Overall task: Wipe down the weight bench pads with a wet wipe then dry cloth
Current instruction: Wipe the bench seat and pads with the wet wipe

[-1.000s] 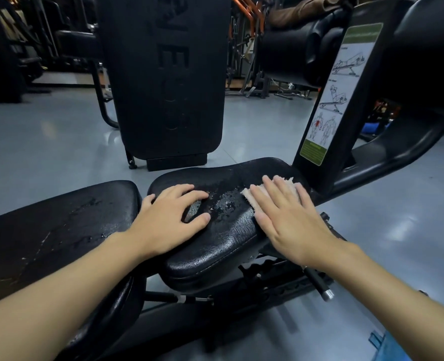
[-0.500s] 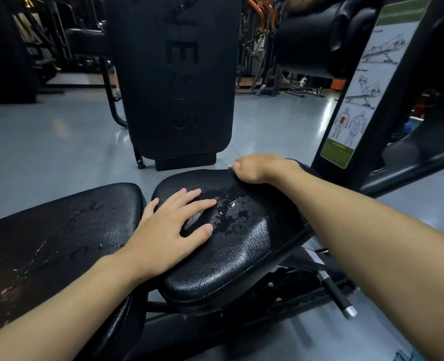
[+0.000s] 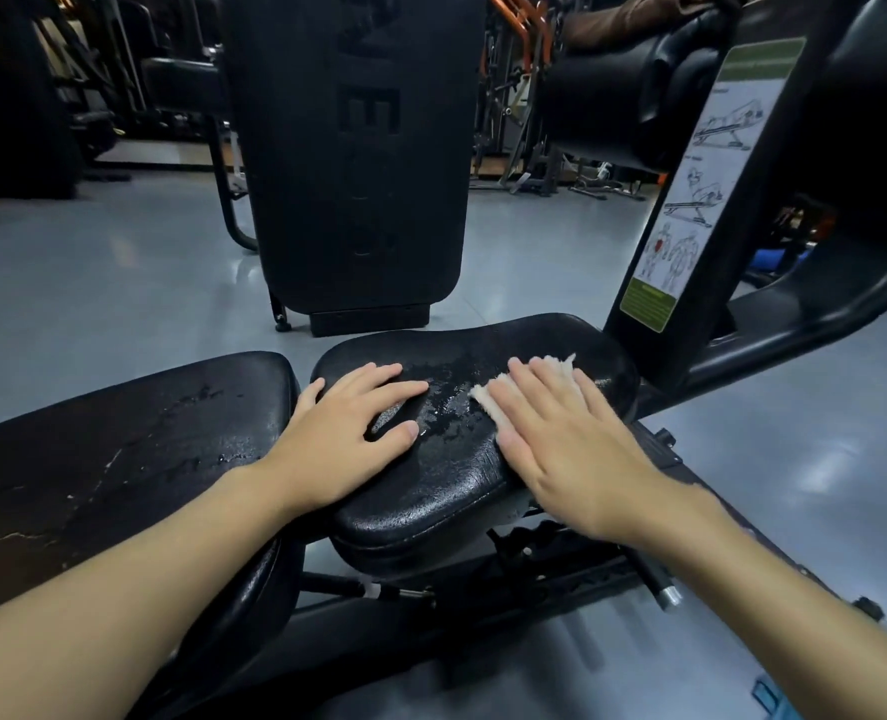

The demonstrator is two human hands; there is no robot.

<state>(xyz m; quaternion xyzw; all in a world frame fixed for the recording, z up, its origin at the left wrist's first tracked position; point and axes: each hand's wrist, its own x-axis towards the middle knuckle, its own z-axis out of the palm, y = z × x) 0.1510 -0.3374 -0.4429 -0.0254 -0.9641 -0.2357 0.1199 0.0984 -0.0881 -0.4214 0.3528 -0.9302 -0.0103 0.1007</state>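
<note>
Long back pad (image 3: 119, 449) lying at left, cracked surface carrying scattered droplets. Seat pad (image 3: 462, 459) sitting just right of it, narrow gap between; wet patch glistening at pad centre. Exercise placard (image 3: 701, 189) standing on upright at far right. Left hand (image 3: 347, 433) resting flat on seat pad's left part, fingers spread. Right hand (image 3: 560, 433) pressing flat, fingers together, pinning white wipe (image 3: 550, 371) against seat pad's right part; wipe edges showing beyond fingertips.
</note>
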